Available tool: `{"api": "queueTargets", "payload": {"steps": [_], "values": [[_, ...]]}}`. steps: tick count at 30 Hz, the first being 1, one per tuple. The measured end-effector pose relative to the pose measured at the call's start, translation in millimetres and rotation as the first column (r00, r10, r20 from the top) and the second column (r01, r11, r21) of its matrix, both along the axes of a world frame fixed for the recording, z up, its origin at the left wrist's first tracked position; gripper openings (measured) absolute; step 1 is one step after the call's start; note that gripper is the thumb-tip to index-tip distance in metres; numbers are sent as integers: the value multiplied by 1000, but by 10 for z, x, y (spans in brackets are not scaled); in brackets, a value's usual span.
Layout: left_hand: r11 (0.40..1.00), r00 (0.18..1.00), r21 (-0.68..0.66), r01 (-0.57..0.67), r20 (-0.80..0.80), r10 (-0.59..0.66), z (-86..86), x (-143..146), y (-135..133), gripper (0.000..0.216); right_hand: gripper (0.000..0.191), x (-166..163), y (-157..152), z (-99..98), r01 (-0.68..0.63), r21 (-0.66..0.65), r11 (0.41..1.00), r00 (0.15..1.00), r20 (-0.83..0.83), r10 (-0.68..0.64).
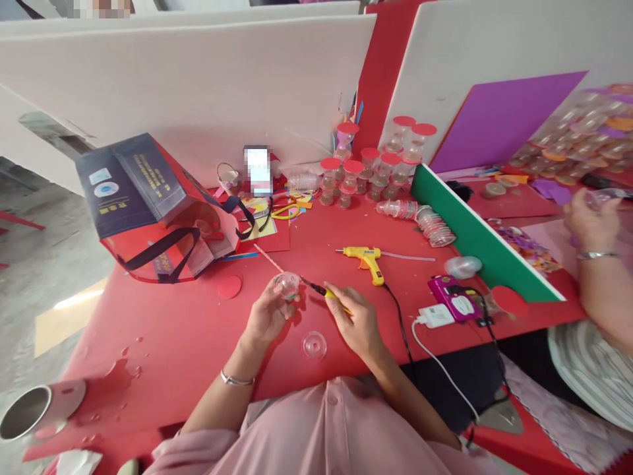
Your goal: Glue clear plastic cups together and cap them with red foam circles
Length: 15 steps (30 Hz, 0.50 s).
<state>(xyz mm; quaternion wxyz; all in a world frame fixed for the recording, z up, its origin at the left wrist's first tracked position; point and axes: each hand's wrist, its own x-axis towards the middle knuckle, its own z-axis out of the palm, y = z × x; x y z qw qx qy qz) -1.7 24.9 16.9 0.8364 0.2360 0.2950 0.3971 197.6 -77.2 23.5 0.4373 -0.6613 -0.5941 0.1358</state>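
My left hand [270, 313] pinches a small clear plastic cup [287, 285] above the red table. In my right hand [355, 322] is a slim tool [319, 288] with a yellow-and-black handle and a thin metal shaft; its exact kind cannot be made out. The shaft's tip points left and comes up to the cup's side; contact is unclear. Between my forearms, another round clear plastic piece [314, 345] lies on the table. A yellow glue gun [364, 260] rests beyond my right hand, with a clear glue stick in its back. Left of my hands lies a red disc [229, 286].
Red-topped clear hourglass-shaped assemblies [351, 175] stand at the back, near stacked clear cups [435, 225]. A green divider [482, 231] separates a co-worker's hand [593, 218]. A purple power strip [455, 298] with cords, a gift bag [163, 211] and a metal cup [39, 409] surround me.
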Motion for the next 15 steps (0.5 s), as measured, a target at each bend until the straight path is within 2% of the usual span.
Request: {"api": "queueTargets", "payload": {"steps": [15], "values": [[997,998,-82,10,55,-6,16,-14,14,40,35,-126,22,31,-65,16,998,998,-22,66]]}}
